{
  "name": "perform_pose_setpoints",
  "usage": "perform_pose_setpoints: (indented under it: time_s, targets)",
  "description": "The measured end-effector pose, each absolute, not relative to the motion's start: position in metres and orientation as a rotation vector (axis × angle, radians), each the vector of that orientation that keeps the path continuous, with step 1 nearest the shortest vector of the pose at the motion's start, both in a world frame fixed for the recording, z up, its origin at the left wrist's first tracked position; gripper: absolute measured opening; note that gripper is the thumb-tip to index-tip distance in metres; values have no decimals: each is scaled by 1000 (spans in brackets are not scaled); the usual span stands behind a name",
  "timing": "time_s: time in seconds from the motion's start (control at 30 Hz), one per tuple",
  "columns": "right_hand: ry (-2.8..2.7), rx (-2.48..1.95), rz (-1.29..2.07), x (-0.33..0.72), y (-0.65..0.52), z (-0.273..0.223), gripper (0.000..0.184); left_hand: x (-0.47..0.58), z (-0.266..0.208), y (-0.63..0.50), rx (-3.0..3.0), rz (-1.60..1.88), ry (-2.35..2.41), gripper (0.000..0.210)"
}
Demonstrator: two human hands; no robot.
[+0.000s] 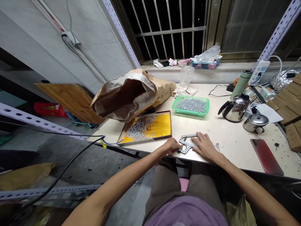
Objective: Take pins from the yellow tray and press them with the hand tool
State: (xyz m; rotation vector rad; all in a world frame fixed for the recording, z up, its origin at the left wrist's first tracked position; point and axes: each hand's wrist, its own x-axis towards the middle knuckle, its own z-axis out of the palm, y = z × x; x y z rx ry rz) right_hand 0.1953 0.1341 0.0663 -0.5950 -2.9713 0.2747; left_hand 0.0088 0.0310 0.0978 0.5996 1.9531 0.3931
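Observation:
Silver spring-loaded pliers (186, 147) with a C-shaped jaw lie near the table's front edge. My right hand (207, 146) is palm down over their two handles, thumb on the lower one and fingers on the upper. At the jaw end, my left hand (172, 146) is closed in a pinch; the small piece at its fingertips is too small to name. Left of the pliers, a shallow tray (162, 124) with a yellow bottom bears a heap of small silver metal pins (138, 128). More such pins fill a green plastic basket (174, 108) farther back.
A large open paper sack (162, 86) lies behind the tray. To the right stand a steel kettle (235, 110), a lidded steel pot (255, 124) and a green flask (242, 83). A red phone (266, 156) lies near the front edge; cardboard boxes (288, 100) are stacked at far right.

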Motion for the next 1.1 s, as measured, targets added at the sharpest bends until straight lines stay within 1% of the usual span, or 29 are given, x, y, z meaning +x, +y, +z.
perform_pose_setpoints:
  time_s: [0.07,0.23,0.43,0.57,0.6,0.67,0.73,0.8,1.0,1.1]
  targets:
    - [-2965,-600,275,195,134,65,49,6,96,33,679,349,2001,30]
    - [-2933,-557,273,198,135,59,34,1,101,40,817,173,1987,20]
    - [-2920,-522,247,198,137,52,30,16,112,38,1409,-157,2169,15]
    - [-2903,-513,239,198,136,48,30,21,111,33,1734,-181,2126,19]
    - [-2895,-512,239,198,136,47,30,19,111,33,1696,-156,2128,18]
    - [-2878,-514,244,199,137,43,30,14,109,34,1422,-78,2098,18]
    - [-2857,-517,258,199,137,40,31,7,107,35,1085,46,1986,26]
    - [-2834,-515,272,199,137,37,34,2,105,35,882,158,1894,33]
    - [-2812,-498,274,200,136,33,41,0,98,37,976,183,2001,30]
    - [-2815,-530,287,201,136,33,53,-2,94,35,802,254,1879,37]
